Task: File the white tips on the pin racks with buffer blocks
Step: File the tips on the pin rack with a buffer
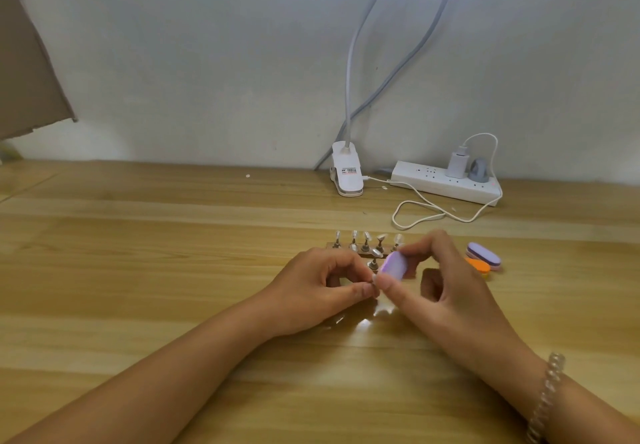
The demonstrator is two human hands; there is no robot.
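Note:
A dark pin rack (349, 245) stands on the wooden table, with several clear-white nail tips (367, 235) on metal pins. My left hand (322, 287) pinches one small tip with its pin (374, 279) just in front of the rack. My right hand (446, 284) grips a small purple buffer block (498, 268) between thumb and fingers, and the block touches that tip. A second rack under my hands is mostly hidden; a few tips (382, 312) show beneath them.
Spare purple (484, 253) and orange (478, 265) buffer blocks lie right of my right hand. A white clip lamp base (347, 174), a power strip (446, 183) with a charger and a looping white cable (415, 216) sit at the back by the wall.

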